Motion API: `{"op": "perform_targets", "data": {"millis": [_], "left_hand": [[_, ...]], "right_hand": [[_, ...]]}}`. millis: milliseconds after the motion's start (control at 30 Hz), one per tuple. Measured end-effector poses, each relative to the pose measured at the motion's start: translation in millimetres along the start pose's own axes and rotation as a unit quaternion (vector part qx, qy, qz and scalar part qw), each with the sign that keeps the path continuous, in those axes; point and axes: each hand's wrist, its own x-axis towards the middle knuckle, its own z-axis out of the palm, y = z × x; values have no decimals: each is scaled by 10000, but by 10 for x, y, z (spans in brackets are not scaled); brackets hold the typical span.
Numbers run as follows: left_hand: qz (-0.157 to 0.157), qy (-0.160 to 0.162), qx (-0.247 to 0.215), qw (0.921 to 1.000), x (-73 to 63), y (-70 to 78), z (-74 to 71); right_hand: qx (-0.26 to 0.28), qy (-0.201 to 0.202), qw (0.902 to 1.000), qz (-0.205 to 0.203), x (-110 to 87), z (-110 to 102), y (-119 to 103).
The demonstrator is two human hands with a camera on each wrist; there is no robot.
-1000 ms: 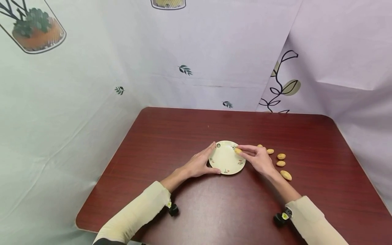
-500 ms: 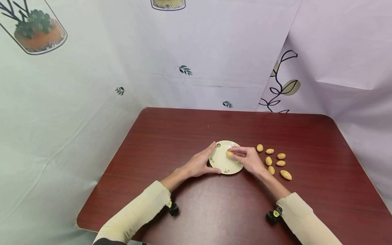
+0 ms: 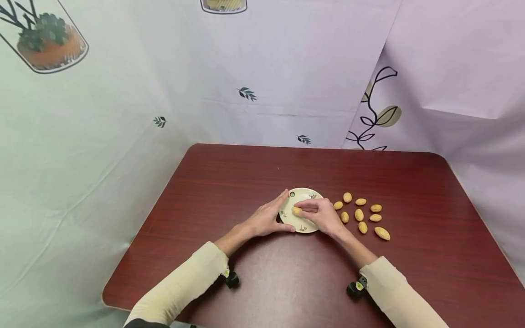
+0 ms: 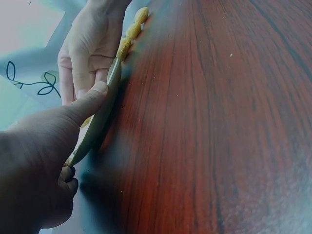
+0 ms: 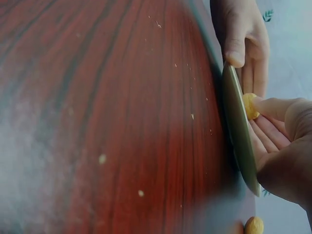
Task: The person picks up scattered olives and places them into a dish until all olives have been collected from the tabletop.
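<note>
A pale plate [image 3: 306,225] with small printed motifs around its border lies on the table. My left hand [image 3: 264,219] holds its left side; the thumb [image 4: 90,101] rests on the near rim in the left wrist view. Over the middle of the plate my right hand [image 3: 324,216] pinches a small yellow oval piece [image 3: 297,211] that looks like a nut in its shell, between thumb and fingertips. The right wrist view shows this yellow piece [image 5: 251,106] right at the plate's upper face, beside the thumb tip. The right hand hides part of the plate's right side.
Several similar yellow pieces [image 3: 359,214] lie scattered on the dark red wooden table [image 3: 246,177] to the right of the plate. One larger piece [image 3: 382,233] lies nearest the front. A printed white cloth [image 3: 205,68] hangs behind the table and at its sides.
My right hand has moved left with the yellow piece, from the plate's right rim to its middle. More loose pieces show behind it. The left hand and plate have stayed put.
</note>
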Motion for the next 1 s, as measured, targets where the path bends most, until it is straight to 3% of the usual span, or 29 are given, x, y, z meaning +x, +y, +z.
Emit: {"op": "perform_targets", "data": {"millis": [300, 1000], "left_hand": [[-16, 25, -1, 10000, -5, 0, 6], [-1, 13, 57, 10000, -9, 13, 4]], "right_hand": [[-41, -277, 9992, -268, -27, 96, -15], [-134, -251, 9990, -336, -78, 163, -47]]}}
